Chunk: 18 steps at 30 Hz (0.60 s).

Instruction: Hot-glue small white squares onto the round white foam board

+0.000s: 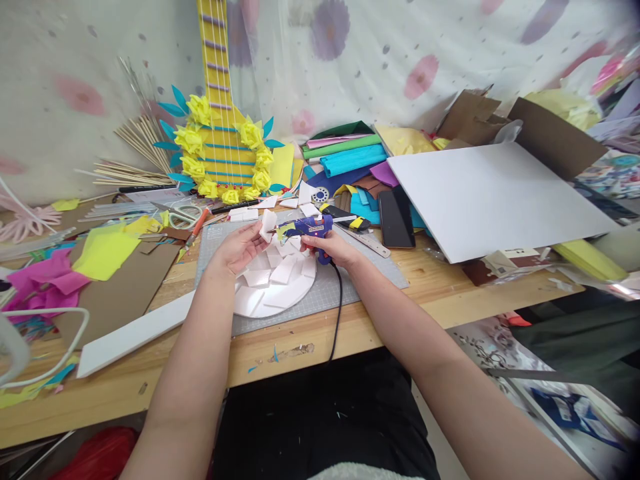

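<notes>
My left hand (239, 248) pinches a small white foam board piece (269, 225), holding it up above the work. My right hand (327, 247) is wrapped around a blue hot glue gun (313, 227), whose nozzle points left at the piece. Whether the nozzle touches it I cannot tell. Below both hands lies a round white foam board disc (280, 297) with several cut white pieces (283, 270) layered on it. It rests on a grey cutting mat (240, 325). The glue gun's black cord (341, 300) hangs over the table's front edge.
A yellow paper guitar (223, 143) with yellow flowers stands behind. A phone (396, 218), a metal ruler (367, 241) and a large white board (495, 193) lie to the right. Scissors (186, 217), a white strip (135, 333) and brown cardboard (120, 293) lie left.
</notes>
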Available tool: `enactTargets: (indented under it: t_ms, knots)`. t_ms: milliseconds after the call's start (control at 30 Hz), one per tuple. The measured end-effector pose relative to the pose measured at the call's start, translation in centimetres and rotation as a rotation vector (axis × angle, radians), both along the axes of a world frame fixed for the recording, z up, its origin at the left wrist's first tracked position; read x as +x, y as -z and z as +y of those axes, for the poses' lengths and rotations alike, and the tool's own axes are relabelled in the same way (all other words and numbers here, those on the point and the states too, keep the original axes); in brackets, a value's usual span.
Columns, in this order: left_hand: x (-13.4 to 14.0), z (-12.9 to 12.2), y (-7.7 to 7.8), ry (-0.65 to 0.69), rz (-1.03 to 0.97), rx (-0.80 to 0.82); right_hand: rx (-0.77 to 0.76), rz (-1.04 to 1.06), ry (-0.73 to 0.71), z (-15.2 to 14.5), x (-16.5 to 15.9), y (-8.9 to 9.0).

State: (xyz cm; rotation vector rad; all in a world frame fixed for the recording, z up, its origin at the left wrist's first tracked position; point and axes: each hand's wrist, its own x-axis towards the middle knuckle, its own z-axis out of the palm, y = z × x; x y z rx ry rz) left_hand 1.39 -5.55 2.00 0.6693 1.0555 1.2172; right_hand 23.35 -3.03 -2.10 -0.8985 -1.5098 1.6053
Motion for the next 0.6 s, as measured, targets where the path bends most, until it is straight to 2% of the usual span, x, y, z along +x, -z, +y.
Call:
enactTargets:
  t_ms: [267, 600]
  knots:
    - [0.29, -0.08, -0.15, 0.014, 0.033, -0.008, 0.023, -0.026, 0.027, 0.17, -0.06, 0.17]
    - [0.19, -0.20, 0.00, 0.087, 0.049, -0.022, 0.010, 0.036, 0.199, 0.61, -0.13, 0.13]
